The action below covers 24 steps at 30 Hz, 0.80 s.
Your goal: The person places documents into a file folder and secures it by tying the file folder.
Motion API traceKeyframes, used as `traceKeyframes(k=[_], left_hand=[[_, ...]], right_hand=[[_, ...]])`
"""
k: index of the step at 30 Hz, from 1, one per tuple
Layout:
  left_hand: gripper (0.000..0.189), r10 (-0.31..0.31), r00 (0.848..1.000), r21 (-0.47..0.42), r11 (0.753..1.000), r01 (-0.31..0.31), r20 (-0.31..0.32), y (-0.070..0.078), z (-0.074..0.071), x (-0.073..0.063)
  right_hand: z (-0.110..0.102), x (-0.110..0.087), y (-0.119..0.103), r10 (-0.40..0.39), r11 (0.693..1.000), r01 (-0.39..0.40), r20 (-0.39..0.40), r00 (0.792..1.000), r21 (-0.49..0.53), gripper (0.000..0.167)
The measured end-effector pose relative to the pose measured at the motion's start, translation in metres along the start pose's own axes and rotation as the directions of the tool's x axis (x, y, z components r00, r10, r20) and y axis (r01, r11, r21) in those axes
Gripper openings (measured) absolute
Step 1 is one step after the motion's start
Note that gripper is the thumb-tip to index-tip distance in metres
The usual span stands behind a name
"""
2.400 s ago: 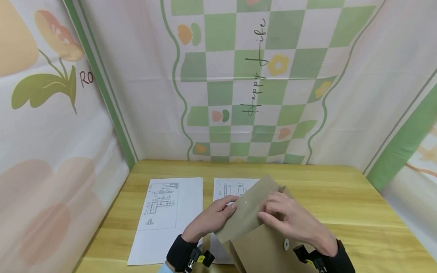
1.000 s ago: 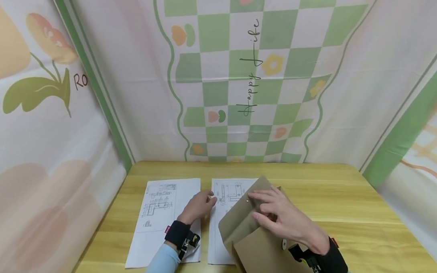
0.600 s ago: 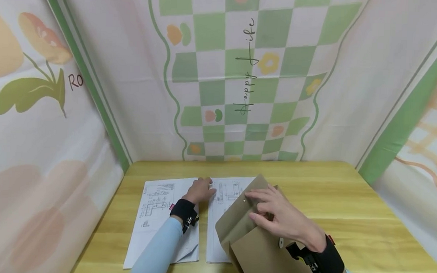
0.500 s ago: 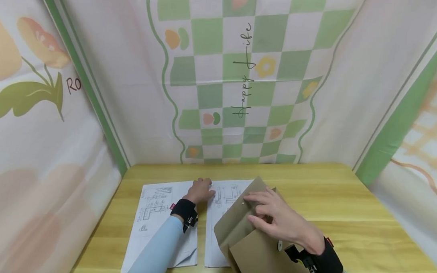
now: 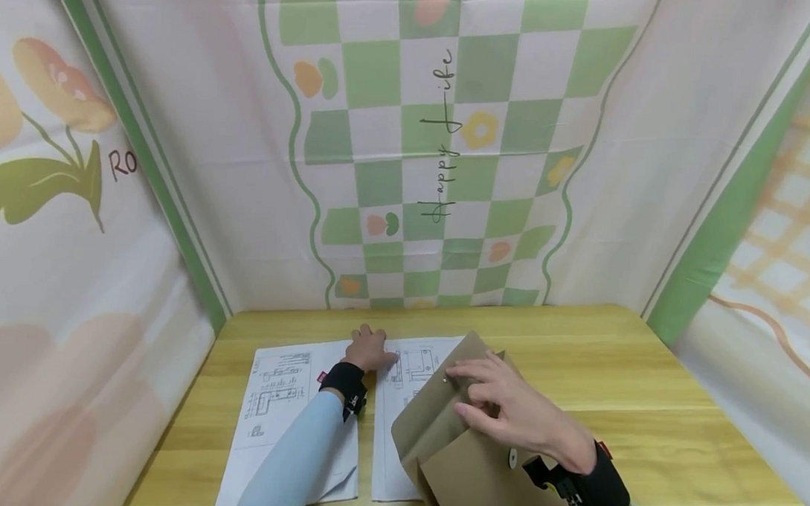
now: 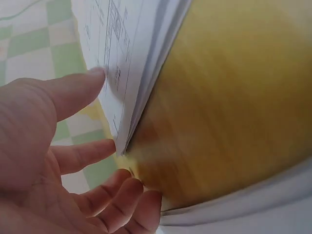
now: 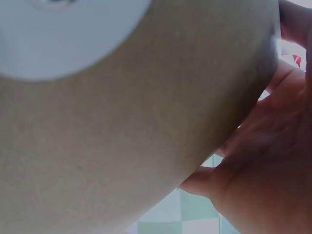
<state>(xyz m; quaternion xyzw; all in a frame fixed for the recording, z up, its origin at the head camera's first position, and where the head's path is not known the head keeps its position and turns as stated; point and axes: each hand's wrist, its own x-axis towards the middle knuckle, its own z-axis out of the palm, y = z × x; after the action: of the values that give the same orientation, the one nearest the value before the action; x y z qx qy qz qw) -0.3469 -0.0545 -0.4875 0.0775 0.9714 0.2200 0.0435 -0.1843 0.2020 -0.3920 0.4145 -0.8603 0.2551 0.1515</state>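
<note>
One paper stack (image 5: pixel 400 390), long axis fore-and-aft, lies just left of the envelope (image 5: pixel 480 483); the nearer left hand (image 5: pixel 366 351), fingers parted, touches it; the right hand (image 5: pixel 521 412) holds the envelope.

From here I'm seeing a brown envelope (image 5: pixel 480 479), dark-lined white sheets (image 5: pixel 276 390), a yellow wood-grained table (image 5: pixel 614 394) and green-and-white checked cloth (image 5: pixel 422 134).

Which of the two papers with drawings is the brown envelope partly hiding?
The paper on the right: in the head view, the brown envelope hides part of it. The paper on the left has the blue sleeve across it instead.
</note>
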Motion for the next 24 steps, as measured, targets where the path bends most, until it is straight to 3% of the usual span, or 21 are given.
traceKeyframes(k=[12,17,24], left_hand=[[0.069,-0.124,0.992,0.023,0.992,0.124,-0.004,0.005,-0.003,0.007],[0.077,-0.179,0.984,-0.022,0.984,0.179,-0.014,0.005,-0.004,0.010],[0.084,-0.142,0.990,-0.182,0.974,0.137,-0.015,-0.002,0.000,0.005]], right_hand=[[0.000,0.000,0.001,0.022,1.000,-0.022,0.016,1.000,0.002,0.045],[-0.001,0.000,0.001,0.032,0.999,-0.032,0.028,0.999,-0.005,0.045],[0.001,0.000,0.002,0.030,0.999,-0.030,0.018,0.999,-0.019,0.045]])
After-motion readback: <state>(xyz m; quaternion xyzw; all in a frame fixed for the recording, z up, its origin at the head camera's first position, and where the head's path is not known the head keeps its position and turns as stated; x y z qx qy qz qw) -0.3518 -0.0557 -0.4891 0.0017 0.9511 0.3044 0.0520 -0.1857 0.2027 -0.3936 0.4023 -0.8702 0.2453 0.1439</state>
